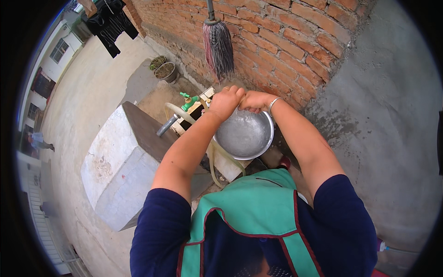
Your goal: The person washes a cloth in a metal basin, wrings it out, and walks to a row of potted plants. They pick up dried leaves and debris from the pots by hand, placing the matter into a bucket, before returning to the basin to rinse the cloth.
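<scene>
My left hand point(225, 102) and my right hand point(256, 100), a bangle on its wrist, meet above the far rim of a round metal basin point(247, 150). Both are closed, with fingers curled in against each other. Whatever lies between them, if anything, is hidden by the fingers. Clear water seems to fall just under the hands, and the water in the basin point(242, 131) looks rippled. Left of my left hand is a green tap point(187, 100), with a pale hose point(175, 109) by it. The basin rests on a low support beside the hose.
A mop point(218, 51) hangs against the brick wall point(286, 41) just beyond my hands. At left stands a big concrete block point(115, 161) with a grey pipe point(167, 125) beside it. Plant pots point(165, 70) sit by the wall. A person point(39, 141) is far off at left.
</scene>
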Available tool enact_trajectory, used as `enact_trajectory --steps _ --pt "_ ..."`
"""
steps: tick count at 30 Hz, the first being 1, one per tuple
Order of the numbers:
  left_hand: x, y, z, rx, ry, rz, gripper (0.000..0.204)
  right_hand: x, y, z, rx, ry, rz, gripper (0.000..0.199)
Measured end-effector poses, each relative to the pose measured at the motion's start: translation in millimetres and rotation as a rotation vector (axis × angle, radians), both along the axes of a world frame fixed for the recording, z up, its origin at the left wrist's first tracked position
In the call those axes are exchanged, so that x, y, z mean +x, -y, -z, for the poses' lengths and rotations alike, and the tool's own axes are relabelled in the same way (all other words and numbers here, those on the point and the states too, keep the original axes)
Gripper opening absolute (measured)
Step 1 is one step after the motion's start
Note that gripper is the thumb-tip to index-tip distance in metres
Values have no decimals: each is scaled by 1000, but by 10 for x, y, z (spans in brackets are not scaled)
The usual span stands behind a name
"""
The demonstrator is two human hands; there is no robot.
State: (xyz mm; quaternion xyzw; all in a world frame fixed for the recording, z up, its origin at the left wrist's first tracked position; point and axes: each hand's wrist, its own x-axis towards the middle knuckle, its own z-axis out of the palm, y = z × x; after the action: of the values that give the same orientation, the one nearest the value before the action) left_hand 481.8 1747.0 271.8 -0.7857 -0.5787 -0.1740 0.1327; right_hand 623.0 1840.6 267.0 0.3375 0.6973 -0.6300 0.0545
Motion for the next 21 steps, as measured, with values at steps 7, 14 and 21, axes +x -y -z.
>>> enact_trajectory --steps 7,14,21 --pt "-398 -74 23 -929 1730 -132 21 189 305 -539 1355 -204 -36 63" --pt "-82 33 -442 -1482 1579 399 10 282 453 -1020 1814 -268 -425 28" --pt "235 -284 -81 -225 407 -135 39 178 291 -446 1532 95 -29 10"
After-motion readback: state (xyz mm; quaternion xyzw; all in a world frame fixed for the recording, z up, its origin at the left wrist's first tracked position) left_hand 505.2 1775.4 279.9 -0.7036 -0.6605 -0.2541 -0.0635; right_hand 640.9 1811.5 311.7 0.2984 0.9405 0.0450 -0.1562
